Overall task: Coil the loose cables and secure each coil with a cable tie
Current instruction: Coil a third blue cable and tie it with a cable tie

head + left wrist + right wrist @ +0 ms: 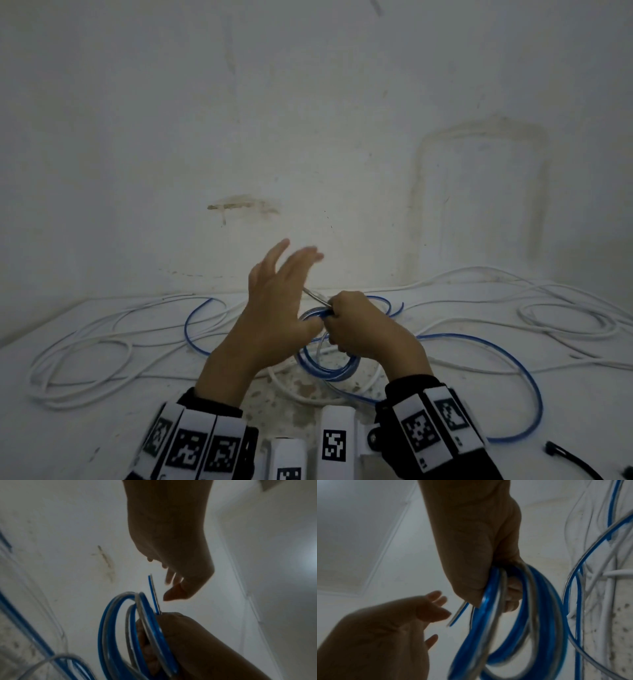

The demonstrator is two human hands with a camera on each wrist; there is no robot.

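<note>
The fingers (511, 599) of the right hand (370, 329) curl round the blue coil (329, 366); its free end (154, 593) pokes up-left, just beside the left hand's (270, 308) spread, empty fingers (294, 260).

Left hand (274, 308): raised above counter, fingers straight and spread, palm toward right hand, holding nothing. Right hand (363, 329): just beside left, fingers curled tight round blue cable coil (325, 370), thumb on top. Both wrists carry marker bands.
</note>
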